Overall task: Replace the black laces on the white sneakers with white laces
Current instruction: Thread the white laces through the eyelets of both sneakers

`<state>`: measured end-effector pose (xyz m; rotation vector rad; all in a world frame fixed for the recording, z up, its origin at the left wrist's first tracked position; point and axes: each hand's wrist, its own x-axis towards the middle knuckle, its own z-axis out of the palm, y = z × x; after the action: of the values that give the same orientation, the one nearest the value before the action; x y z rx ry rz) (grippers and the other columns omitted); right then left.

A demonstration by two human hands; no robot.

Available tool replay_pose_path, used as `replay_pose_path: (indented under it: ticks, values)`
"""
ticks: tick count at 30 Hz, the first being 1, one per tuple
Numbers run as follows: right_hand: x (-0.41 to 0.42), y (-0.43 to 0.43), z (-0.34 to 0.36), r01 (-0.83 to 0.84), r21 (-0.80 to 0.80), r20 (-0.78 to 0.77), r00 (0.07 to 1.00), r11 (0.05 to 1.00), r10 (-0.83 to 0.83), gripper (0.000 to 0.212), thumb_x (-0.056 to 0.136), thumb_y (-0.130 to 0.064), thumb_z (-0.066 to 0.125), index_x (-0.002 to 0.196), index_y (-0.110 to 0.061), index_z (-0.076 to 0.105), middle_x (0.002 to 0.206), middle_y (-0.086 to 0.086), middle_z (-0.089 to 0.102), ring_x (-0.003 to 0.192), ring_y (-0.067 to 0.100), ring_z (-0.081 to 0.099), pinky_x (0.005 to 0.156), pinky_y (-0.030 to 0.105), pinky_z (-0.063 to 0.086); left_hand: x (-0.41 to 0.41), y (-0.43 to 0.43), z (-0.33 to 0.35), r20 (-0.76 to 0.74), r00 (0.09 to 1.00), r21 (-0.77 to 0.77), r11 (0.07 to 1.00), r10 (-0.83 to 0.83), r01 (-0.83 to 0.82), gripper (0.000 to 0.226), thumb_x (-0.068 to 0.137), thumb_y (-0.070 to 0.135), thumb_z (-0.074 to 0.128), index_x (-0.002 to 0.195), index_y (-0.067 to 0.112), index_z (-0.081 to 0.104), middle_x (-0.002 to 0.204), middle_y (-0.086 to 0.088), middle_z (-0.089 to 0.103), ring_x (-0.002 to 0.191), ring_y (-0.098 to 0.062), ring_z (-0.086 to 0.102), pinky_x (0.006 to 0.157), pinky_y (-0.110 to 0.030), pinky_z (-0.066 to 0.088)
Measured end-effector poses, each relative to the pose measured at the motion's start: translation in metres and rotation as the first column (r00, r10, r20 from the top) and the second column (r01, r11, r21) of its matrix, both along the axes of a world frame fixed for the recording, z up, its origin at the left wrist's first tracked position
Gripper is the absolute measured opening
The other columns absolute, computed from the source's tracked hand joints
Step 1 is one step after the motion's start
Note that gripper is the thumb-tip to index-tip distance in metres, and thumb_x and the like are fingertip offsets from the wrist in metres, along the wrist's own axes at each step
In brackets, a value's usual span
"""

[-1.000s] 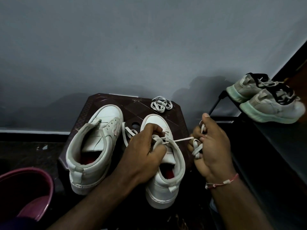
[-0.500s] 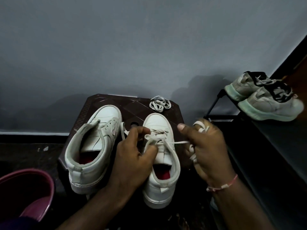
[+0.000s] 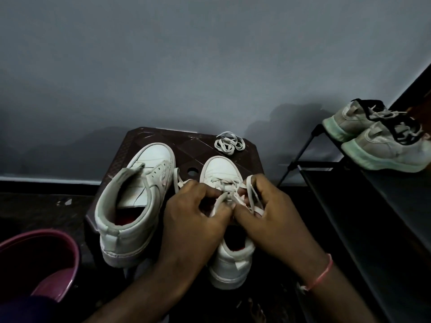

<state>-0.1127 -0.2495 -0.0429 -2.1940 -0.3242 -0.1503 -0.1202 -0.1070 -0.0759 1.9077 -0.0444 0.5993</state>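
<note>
- We see two bare hands meeting over the right-hand white sneaker (image 3: 221,170). It stands on a dark brown plastic stool (image 3: 186,145) with its toe toward the far wall.
- The left hand (image 3: 194,215) curls its fingers and pinches a strand of the white lace (image 3: 218,203) above the tongue.
- The right hand (image 3: 270,217) touches the left at the thumbs and pinches the same lace, a loop of which rises over its fingers. A pink thread bracelet (image 3: 323,272) circles that wrist.
- The lace already crosses the far eyelets near the toe.
- Just to the left stands the other white sneaker (image 3: 137,199), unlaced, with its red insole showing.
- A coiled spare lace (image 3: 229,144) lies at the stool's far right corner.
- To the right, a black shoe rack (image 3: 349,206) bears a pair of grey sneakers (image 3: 387,145) with black laces.
- A pink basin (image 3: 50,257) sits at the near left.
</note>
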Motion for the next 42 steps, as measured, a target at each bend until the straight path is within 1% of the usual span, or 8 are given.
replay_pose_path:
  ticks: [5, 9, 15, 20, 23, 26, 32, 42]
  values:
    - [0.002, -0.004, -0.002, -0.039, 0.0, 0.0, 0.999, 0.999, 0.039, 0.012, 0.075, -0.023, 0.061, 0.086, -0.018, 0.06, 0.085, -0.004, 0.062, 0.079, 0.007, 0.061, 0.069, 0.023, 0.049, -0.012, -0.003, -0.005, 0.071, 0.992, -0.014, 0.995, -0.1, 0.101, 0.026, 0.071, 0.03, 0.062, 0.089, 0.015, 0.074, 0.084, 0.009, 0.061, 0.076, -0.007, 0.064, 0.066, -0.029, 0.053]
    - [0.006, -0.004, -0.004, -0.053, 0.17, -0.12, 0.99, 0.984, 0.074, 0.013, 0.078, -0.012, 0.069, 0.084, -0.018, 0.059, 0.075, -0.012, 0.065, 0.067, -0.002, 0.059, 0.062, 0.014, 0.046, -0.018, -0.004, -0.012, 0.089, 0.992, -0.06, 0.994, -0.091, 0.096, 0.024, 0.071, 0.027, 0.063, 0.088, 0.013, 0.073, 0.082, 0.007, 0.059, 0.076, -0.009, 0.064, 0.066, -0.026, 0.051]
    - [0.01, -0.003, -0.009, 0.048, 0.199, -0.096, 0.995, 0.979, -0.029, 0.035, 0.057, -0.041, 0.063, 0.076, -0.013, 0.057, 0.062, -0.012, 0.059, 0.054, -0.002, 0.05, 0.052, 0.014, 0.041, -0.017, -0.006, -0.014, 0.072, 0.993, -0.134, 0.985, -0.096, 0.105, 0.018, 0.07, 0.029, 0.064, 0.081, 0.016, 0.068, 0.076, 0.008, 0.061, 0.072, -0.008, 0.062, 0.064, -0.02, 0.048]
    - [0.018, -0.007, -0.011, -0.006, 0.251, -0.165, 0.985, 0.968, 0.049, 0.02, 0.066, -0.021, 0.068, 0.075, -0.01, 0.054, 0.06, -0.006, 0.052, 0.056, 0.007, 0.045, 0.051, 0.021, 0.039, -0.009, 0.006, -0.01, -0.061, 0.969, -0.333, 0.92, -0.241, 0.208, 0.022, 0.079, 0.036, 0.063, 0.096, 0.023, 0.068, 0.081, -0.001, 0.065, 0.073, -0.017, 0.063, 0.068, -0.031, 0.052]
    - [0.021, -0.009, -0.015, -0.05, 0.284, -0.177, 0.979, 0.958, 0.104, 0.014, 0.069, -0.016, 0.065, 0.074, -0.013, 0.052, 0.06, -0.006, 0.051, 0.058, 0.007, 0.044, 0.052, 0.021, 0.039, 0.009, 0.018, -0.007, -0.119, 0.926, -0.101, 0.932, -0.359, 0.348, 0.029, 0.087, 0.031, 0.059, 0.113, 0.026, 0.069, 0.095, 0.008, 0.058, 0.088, -0.005, 0.061, 0.077, -0.02, 0.05]
    - [0.022, -0.009, -0.018, -0.068, 0.325, -0.183, 0.974, 0.943, 0.133, 0.012, 0.07, -0.012, 0.062, 0.075, -0.013, 0.051, 0.063, -0.002, 0.049, 0.059, 0.008, 0.044, 0.052, 0.02, 0.04, 0.026, 0.024, -0.001, -0.166, 0.878, -0.047, 0.893, -0.449, 0.448, 0.02, 0.088, 0.034, 0.061, 0.101, 0.025, 0.074, 0.092, 0.011, 0.059, 0.087, -0.003, 0.061, 0.077, -0.018, 0.048]
    - [0.024, -0.011, -0.019, -0.081, 0.385, -0.209, 0.963, 0.919, 0.172, 0.013, 0.068, -0.01, 0.059, 0.076, -0.01, 0.049, 0.06, -0.008, 0.049, 0.055, 0.004, 0.042, 0.05, 0.016, 0.039, 0.028, 0.016, 0.003, -0.249, 0.866, -0.595, 0.774, -0.434, 0.217, 0.022, 0.098, 0.014, 0.054, 0.078, 0.007, 0.062, 0.066, 0.0, 0.061, 0.047, -0.004, 0.047, 0.044, -0.014, 0.037]
    - [0.024, -0.012, -0.021, -0.074, 0.405, -0.214, 0.961, 0.911, 0.173, 0.026, 0.058, -0.031, 0.065, 0.073, -0.016, 0.051, 0.06, -0.009, 0.05, 0.055, 0.004, 0.043, 0.05, 0.017, 0.039, 0.026, 0.011, 0.009, -0.182, 0.92, -0.684, 0.717, -0.347, 0.135, 0.015, 0.099, 0.015, 0.05, 0.089, 0.005, 0.057, 0.066, -0.001, 0.065, 0.045, -0.01, 0.055, 0.039, -0.02, 0.039]
